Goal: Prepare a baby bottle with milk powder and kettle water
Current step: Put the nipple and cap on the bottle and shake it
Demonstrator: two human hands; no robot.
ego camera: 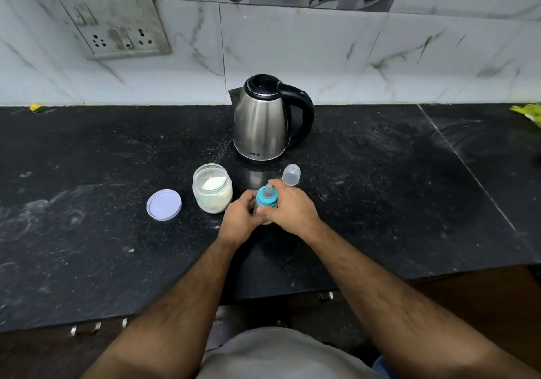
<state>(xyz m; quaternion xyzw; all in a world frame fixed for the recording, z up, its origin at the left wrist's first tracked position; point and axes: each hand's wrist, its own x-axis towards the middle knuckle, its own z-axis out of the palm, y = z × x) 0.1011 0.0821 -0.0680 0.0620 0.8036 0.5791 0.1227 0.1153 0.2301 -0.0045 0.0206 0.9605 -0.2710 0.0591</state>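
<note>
A baby bottle with a blue collar and a clear teat stands on the black counter. My left hand wraps its body from the left. My right hand grips it at the blue collar from the right, so most of the bottle body is hidden. To its left stands an open jar of white milk powder, with its pale lilac lid lying flat farther left. The bottle's clear cap stands just behind my right hand. A steel kettle with a black handle stands behind them, lid shut.
A marble-tiled wall with a socket plate rises behind the counter. Yellow scraps lie at the far left and far right of the counter's back edge. Drawer handles show below the front edge.
</note>
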